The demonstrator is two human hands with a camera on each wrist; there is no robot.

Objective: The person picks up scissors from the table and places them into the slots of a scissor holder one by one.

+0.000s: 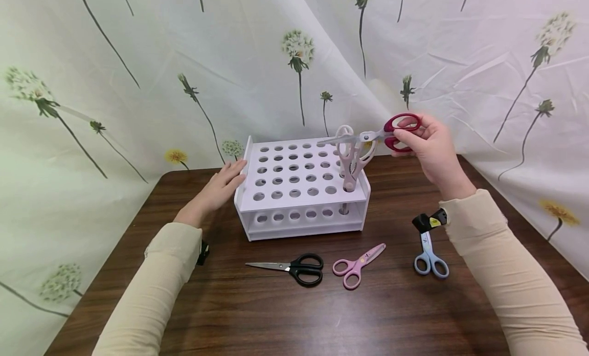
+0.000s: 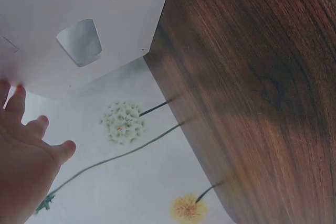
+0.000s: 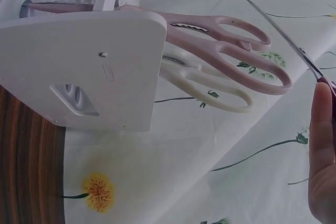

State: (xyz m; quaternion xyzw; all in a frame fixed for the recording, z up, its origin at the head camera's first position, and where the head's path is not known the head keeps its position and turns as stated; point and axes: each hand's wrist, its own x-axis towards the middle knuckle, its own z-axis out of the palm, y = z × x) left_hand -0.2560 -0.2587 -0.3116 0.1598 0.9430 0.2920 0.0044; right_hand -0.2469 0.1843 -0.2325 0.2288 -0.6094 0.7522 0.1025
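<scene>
My right hand (image 1: 428, 146) pinches the red-handled scissors (image 1: 401, 132) by the handles, blades pointing left above the right side of the white rack (image 1: 286, 202). In the right wrist view their blade (image 3: 286, 38) stands apart from the rack. Pink-beige scissors (image 1: 353, 167) stand blade-down in a front right hole, handles up. Just behind them is a cream pair (image 3: 210, 85), also handles up. Against the rack's left side rests my left hand (image 1: 221, 186), its fingers extended; the left wrist view shows the fingertips (image 2: 17, 95) at the side panel.
On the brown wooden table (image 1: 276, 315), in front of the rack, lie black scissors (image 1: 306, 269) and pink scissors (image 1: 354, 266). Blue scissors (image 1: 429, 259) lie at the right, partly hidden by the wrist camera. A dandelion-print cloth (image 1: 248, 64) hangs behind.
</scene>
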